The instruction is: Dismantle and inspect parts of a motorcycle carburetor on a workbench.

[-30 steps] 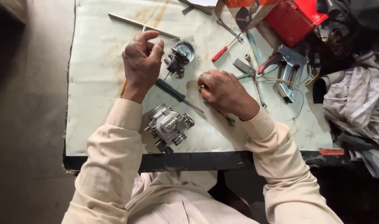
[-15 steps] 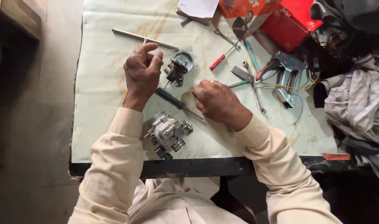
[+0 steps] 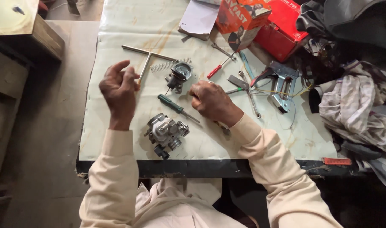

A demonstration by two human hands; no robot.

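since the earlier frame the left hand (image 3: 119, 92) has lifted away from the small round metal part (image 3: 179, 76) and now hangs raised over the table, fingers loosely curled, holding nothing that can be seen. the right hand (image 3: 212, 101) stays on the pale green worn tabletop (image 3: 117, 50), clenched into a fist; if something is inside it, the view does not show. the red cardboard box (image 3: 281, 33) stands at the far edge. the grey cast metal carburettor body (image 3: 165, 133) lies near the front edge, between both wrists. the steel t-handle wrench (image 3: 146, 59) lies beyond the left hand. the green-handled screwdriver (image 3: 176, 107) lies between the hands, just beside the right one.
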